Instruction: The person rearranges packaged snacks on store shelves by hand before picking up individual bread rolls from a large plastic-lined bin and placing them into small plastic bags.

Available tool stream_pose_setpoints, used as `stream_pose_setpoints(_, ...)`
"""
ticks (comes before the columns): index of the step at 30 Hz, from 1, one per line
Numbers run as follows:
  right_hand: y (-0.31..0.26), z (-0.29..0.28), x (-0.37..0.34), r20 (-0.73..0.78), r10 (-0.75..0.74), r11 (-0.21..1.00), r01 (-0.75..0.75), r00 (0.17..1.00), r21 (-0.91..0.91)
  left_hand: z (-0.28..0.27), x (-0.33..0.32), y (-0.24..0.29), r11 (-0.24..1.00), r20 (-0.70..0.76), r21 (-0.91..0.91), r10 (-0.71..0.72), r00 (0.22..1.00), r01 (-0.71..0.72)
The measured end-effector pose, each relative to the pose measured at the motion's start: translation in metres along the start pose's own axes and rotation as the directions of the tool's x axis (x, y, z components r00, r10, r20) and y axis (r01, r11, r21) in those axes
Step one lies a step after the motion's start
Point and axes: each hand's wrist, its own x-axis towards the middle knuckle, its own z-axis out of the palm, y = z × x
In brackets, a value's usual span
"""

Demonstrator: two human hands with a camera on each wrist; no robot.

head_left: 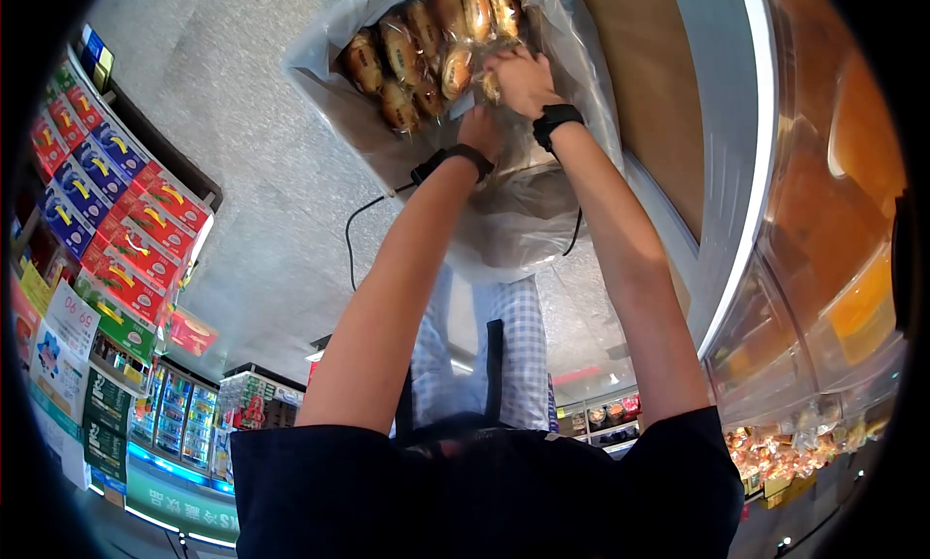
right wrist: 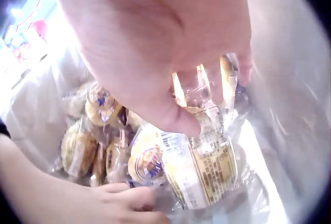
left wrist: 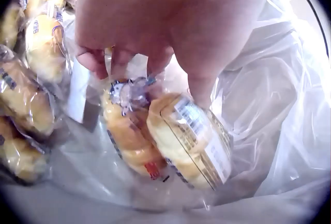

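Both hands reach into a plastic-lined box. My right hand (head_left: 524, 82) grips a wrapped bread roll (right wrist: 201, 167), with the thumb bent at its near side and the fingers over the far side; printed text and a label face the right wrist view. Lower and to its left is my left hand (head_left: 479, 136). Its fingers and thumb curl at the tops of two wrapped bread rolls, one with a barcode label (left wrist: 192, 141) and one with a red mark (left wrist: 132, 131). The left fingertips are partly hidden by the wrappers.
Several more wrapped bread rolls (head_left: 402, 53) lie in rows at the box's far side. The clear plastic liner (head_left: 576, 36) spreads over the rim. A curved counter (head_left: 649, 104) stands close on the right. Stacked red and blue cartons (head_left: 126, 210) stand at left.
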Motion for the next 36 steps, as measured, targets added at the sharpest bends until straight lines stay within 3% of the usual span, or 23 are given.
stream_pose_setpoints(1, -0.009, 0.001, 0.003, -0.033, -0.062, 0.988, 0.056, 0.998, -0.147, 0.061, 0.017, -0.005, 0.968, -0.086, -0.246, -0.072, 0.994, 0.049)
stream_pose_setpoints(2, -0.014, 0.003, 0.006, -0.057, -0.127, 0.951, 0.105, 0.99, -0.291, 0.057, 0.011, -0.004, 0.969, -0.087, -0.241, -0.072, 0.994, 0.049)
stream_pose_setpoints(4, -0.012, 0.027, 0.015, -0.093, -0.148, 0.943, 0.112, 0.985, -0.314, 0.042, -0.012, 0.008, 0.992, -0.071, -0.116, 0.043, 0.997, -0.051)
stream_pose_setpoints(5, -0.014, 0.033, 0.014, -0.185, -0.232, 0.914, 0.149, 0.955, -0.378, 0.044, -0.014, 0.011, 0.993, -0.068, -0.111, 0.041, 0.997, -0.049)
stream_pose_setpoints(6, -0.017, 0.039, 0.014, -0.268, -0.319, 0.879, 0.179, 0.909, -0.442, 0.046, -0.017, 0.015, 0.989, 0.036, -0.139, 0.05, 0.998, -0.045)
stream_pose_setpoints(7, -0.015, 0.046, 0.018, -0.204, -0.328, 0.863, 0.205, 0.923, -0.462, 0.046, -0.021, 0.016, 0.985, 0.137, -0.167, 0.059, 0.989, -0.036)
stream_pose_setpoints(10, -0.015, 0.046, 0.013, -0.243, -0.423, 0.796, 0.23, 0.873, -0.561, 0.028, -0.037, 0.026, 1.0, 0.154, -0.028, 0.006, 0.988, -0.002)
stream_pose_setpoints(12, -0.011, 0.046, 0.017, -0.187, -0.403, 0.817, 0.259, 0.896, -0.516, 0.02, -0.042, 0.029, 1.0, 0.167, -0.005, 0.029, 0.986, -0.028)
stream_pose_setpoints(14, -0.008, 0.039, 0.019, -0.032, -0.537, 0.666, 0.4, 0.843, -0.63, 0.026, -0.038, 0.034, 0.998, 0.182, 0.023, 0.049, 0.982, -0.054)
stream_pose_setpoints(16, -0.007, 0.051, 0.026, 0.012, -0.471, 0.675, 0.369, 0.882, -0.639, 0.039, -0.032, 0.042, 0.999, 0.302, 0.021, 0.016, 0.953, -0.024)
stream_pose_setpoints(18, 0.006, 0.09, 0.041, -0.058, -0.35, 0.853, 0.293, 0.935, -0.431, 0.025, -0.044, 0.042, 0.999, 0.217, 0.017, 0.033, 0.976, -0.038)
stream_pose_setpoints(19, 0.006, 0.102, 0.043, 0.037, -0.314, 0.77, 0.278, 0.949, -0.575, 0.02, -0.05, 0.04, 0.999, 0.133, 0.008, 0.051, 0.99, -0.053)
stream_pose_setpoints(20, -0.002, 0.104, 0.032, 0.23, -0.171, 0.711, 0.282, 0.958, -0.644, 0.016, -0.054, 0.029, 0.998, 0.134, 0.033, 0.042, 0.99, -0.047)
stream_pose_setpoints(22, 0.023, 0.138, 0.027, 0.007, -0.091, 0.955, 0.089, 0.996, -0.281, 0.013, -0.06, 0.021, 0.983, 0.144, -0.031, 0.181, 0.973, -0.179)
stream_pose_setpoints(23, 0.015, 0.121, 0.016, 0.002, -0.092, 0.956, 0.089, 0.996, -0.279, 0.012, -0.068, 0.019, 0.981, 0.061, -0.054, 0.187, 0.98, -0.184)
stream_pose_setpoints(25, 0.003, 0.07, -0.025, 0.076, 0.179, 0.981, -0.172, 0.981, -0.095, 0.006, -0.074, 0.02, 0.988, 0.123, -0.092, 0.138, 0.983, -0.128)
stream_pose_setpoints(26, -0.01, 0.039, -0.048, 0.048, 0.147, 0.97, -0.135, 0.988, -0.205, 0.002, -0.073, 0.022, 0.989, 0.183, -0.129, 0.092, 0.979, -0.069)
stream_pose_setpoints(29, -0.002, 0.043, -0.086, -0.05, 0.209, 0.955, -0.215, 0.977, -0.203, 0.012, -0.073, 0.032, 0.98, 0.126, -0.193, -0.015, 0.992, 0.039)
stream_pose_setpoints(30, -0.006, 0.033, -0.097, -0.084, 0.205, 0.963, -0.216, 0.975, -0.158, 0.004, -0.074, 0.036, 0.982, 0.11, -0.186, -0.006, 0.994, 0.027)
stream_pose_setpoints(32, -0.013, 0.023, -0.11, -0.11, 0.275, 0.961, -0.277, 0.955, -0.007, -0.033, -0.09, 0.045, 0.973, 0.131, -0.171, -0.136, 0.982, 0.158)
stream_pose_setpoints(33, -0.022, 0.015, -0.119, -0.108, 0.277, 0.958, -0.283, 0.955, -0.05, -0.027, -0.092, 0.048, 0.974, 0.11, -0.167, -0.136, 0.985, 0.153)
stream_pose_setpoints(35, -0.045, -0.016, -0.14, -0.125, 0.326, 0.945, -0.325, 0.937, 0.031, 0.009, -0.083, 0.048, 0.978, -0.174, -0.162, -0.158, 0.972, 0.13)
stream_pose_setpoints(36, -0.055, -0.027, -0.148, -0.132, 0.357, 0.934, -0.355, 0.925, 0.041, -0.005, -0.088, 0.045, 0.976, -0.201, -0.171, -0.171, 0.965, 0.137)
